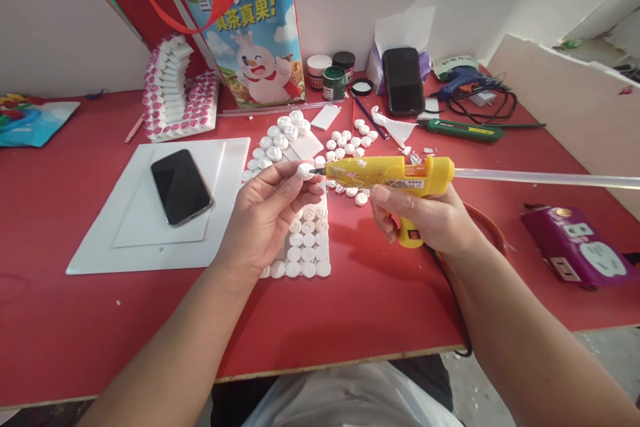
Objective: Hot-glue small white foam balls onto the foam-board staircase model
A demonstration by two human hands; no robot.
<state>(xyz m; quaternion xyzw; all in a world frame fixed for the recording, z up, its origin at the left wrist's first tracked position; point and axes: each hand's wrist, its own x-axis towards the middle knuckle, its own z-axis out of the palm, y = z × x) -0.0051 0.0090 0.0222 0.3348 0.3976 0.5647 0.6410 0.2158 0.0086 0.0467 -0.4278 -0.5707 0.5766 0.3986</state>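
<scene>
Between thumb and fingers, my left hand (263, 213) pinches a small white rosette (305, 171). My right hand (425, 213) is wrapped round the handle of a yellow hot glue gun (370, 172), whose dark nozzle points left and meets the rosette or sits right at it. A long clear glue stick (545, 177) runs out of the gun's back. Under my left hand lies a white board piece (324, 240) covered in rows of white rosettes, partly hidden by the hand. Loose rosettes (345, 140) are scattered behind the gun.
A black phone (181, 187) lies on white boards (100, 247) at left. Behind stand a pink-and-white rosette model (170, 97), a printed bag (255, 47), paint jars (333, 83) and another phone (403, 80). A green cutter (465, 131) and purple power socket (583, 247) are at right.
</scene>
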